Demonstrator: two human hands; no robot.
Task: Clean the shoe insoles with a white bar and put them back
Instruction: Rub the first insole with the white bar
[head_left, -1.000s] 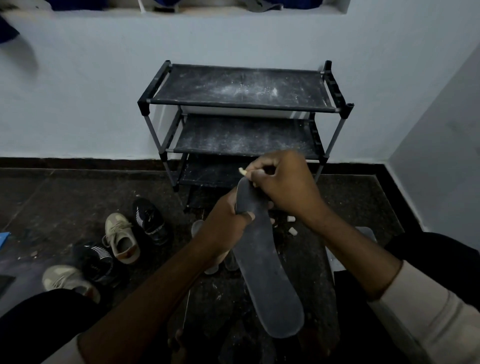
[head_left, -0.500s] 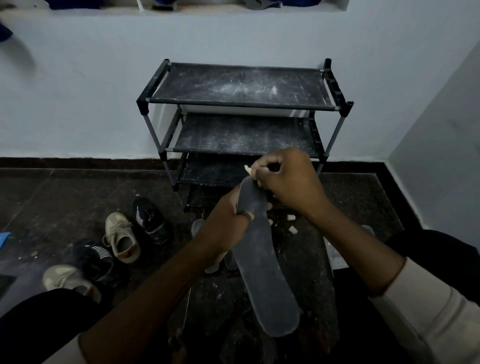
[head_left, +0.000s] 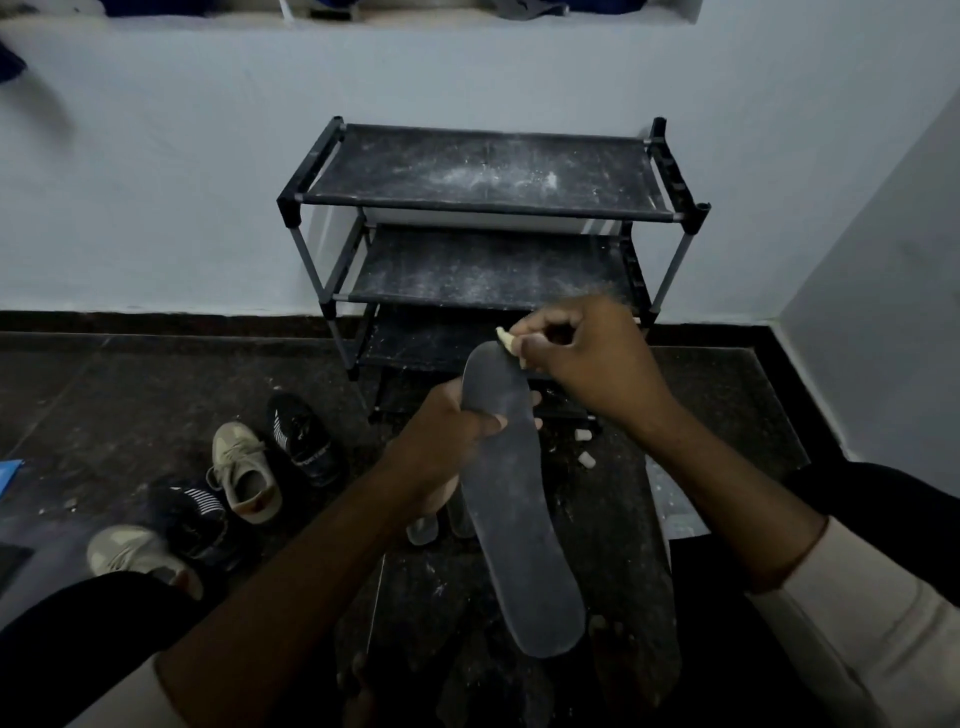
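Evidently the left hand (head_left: 441, 436) grips the insole (head_left: 517, 519) near its far end, thumb across the face, likely to brace the dark sheet against rubbing. Its long remainder hangs below that hand, toward the person. The right hand (head_left: 592, 364) pinches a small white bar (head_left: 505, 340) at its fingertips, set against the insole's top edge just above the left thumb, probably to scrub the tip. White crumbs (head_left: 584, 447) lie below the right hand. Shoes (head_left: 249, 473) sit left of the left hand, presumably awaiting refitting.
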